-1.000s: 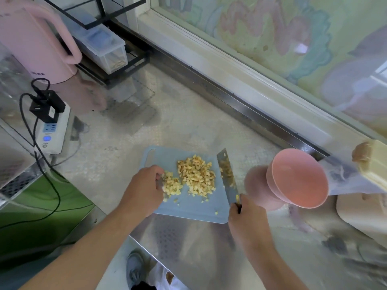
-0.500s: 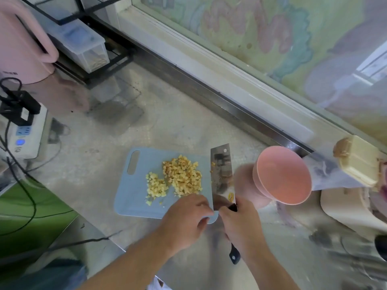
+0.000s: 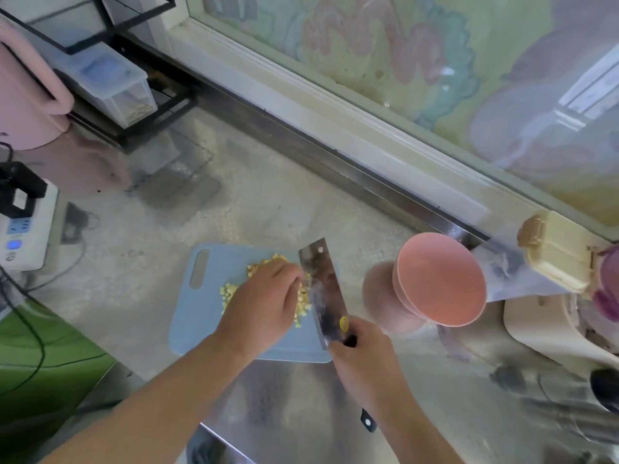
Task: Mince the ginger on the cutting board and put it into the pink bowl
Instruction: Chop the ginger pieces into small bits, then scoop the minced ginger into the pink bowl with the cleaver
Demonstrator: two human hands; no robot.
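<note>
Minced ginger (image 3: 231,293) lies in a yellow heap on the light blue cutting board (image 3: 197,316). My left hand (image 3: 264,306) lies over the heap, fingers reaching to the flat of the cleaver (image 3: 326,293). My right hand (image 3: 361,356) grips the cleaver's black handle, and the blade lies along the board's right side. The pink bowl (image 3: 438,279) stands empty just right of the board on the steel counter.
A pink kettle (image 3: 26,95) and a white power strip (image 3: 23,229) sit at the left. A black rack with a clear box (image 3: 114,85) stands at the back left. A cream box (image 3: 556,256) and a beige board (image 3: 549,333) are at the right.
My left hand moved from the board's front edge up onto the ginger heap, towards the blade. The cleaver stayed at the board's right side. The camera shifted slightly.
</note>
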